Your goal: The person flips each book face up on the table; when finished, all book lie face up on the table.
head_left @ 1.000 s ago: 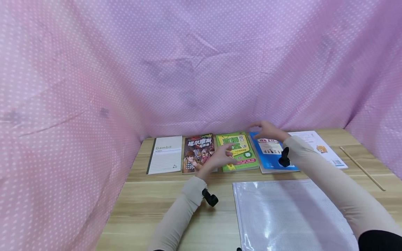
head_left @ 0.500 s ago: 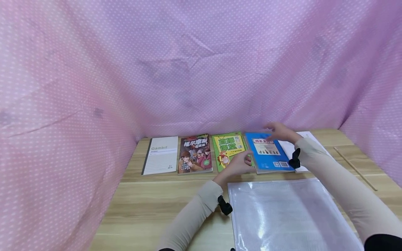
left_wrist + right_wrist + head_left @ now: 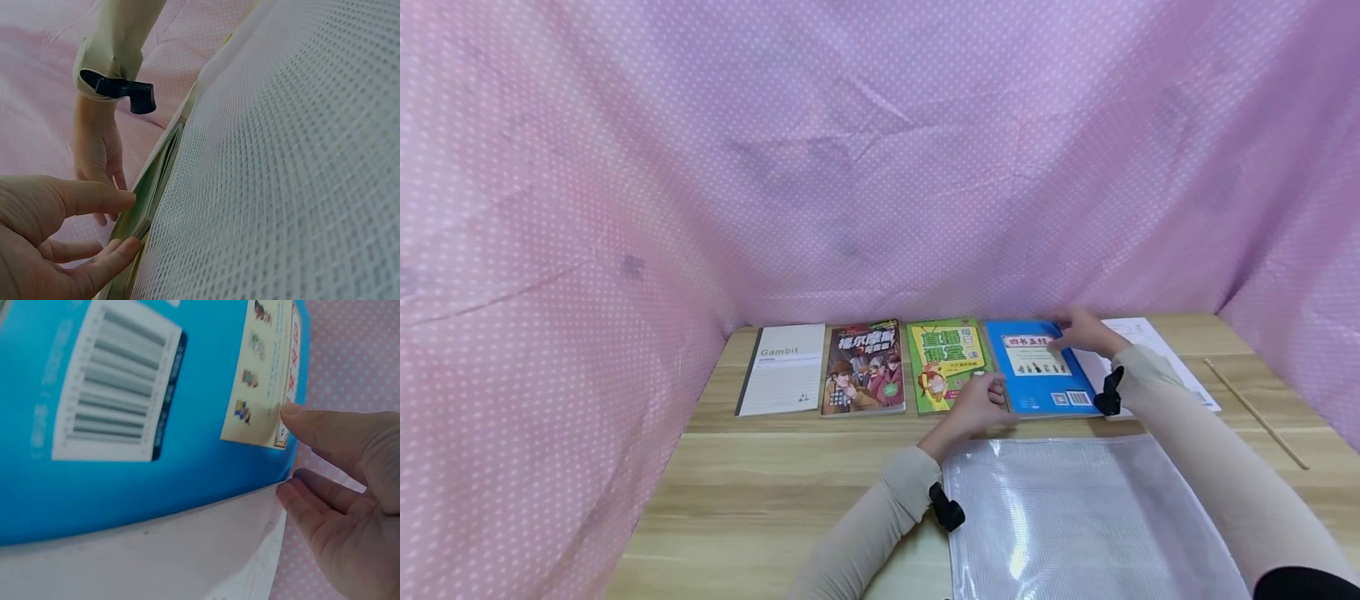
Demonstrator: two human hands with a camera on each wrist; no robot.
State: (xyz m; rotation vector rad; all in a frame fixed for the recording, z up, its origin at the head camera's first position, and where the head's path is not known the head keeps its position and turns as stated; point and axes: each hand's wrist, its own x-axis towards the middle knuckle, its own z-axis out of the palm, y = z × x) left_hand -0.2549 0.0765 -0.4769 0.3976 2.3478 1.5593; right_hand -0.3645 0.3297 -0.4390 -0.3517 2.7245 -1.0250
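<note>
A blue paperback book [image 3: 1037, 392] lies in the row at the back, back cover up, with a barcode and a picture panel. At its far right corner, my right hand [image 3: 1086, 333] pinches it, the thumb [image 3: 312, 425] over the panel and the fingers at the side edge. My left hand [image 3: 973, 408] takes the near left corner between thumb and fingers, partly over the green book [image 3: 940, 358]. In the left wrist view, the left thumb [image 3: 106, 199] and fingertips lie either side of the book's edge. A white book [image 3: 1157, 342] lies right beside the blue one.
A translucent mesh zip pouch [image 3: 1075, 508] lies on the wooden table [image 3: 760, 500] in front. Left of the green book are a dark comic-style book [image 3: 865, 375] and a white Gambit notebook [image 3: 786, 375]. A thin wooden stick [image 3: 1255, 417] lies far right; pink dotted cloth [image 3: 865, 167] hangs behind.
Both hands have moved to the right and come down to the blue book's corners, the left from over the green book. The books stay in place on the table.
</note>
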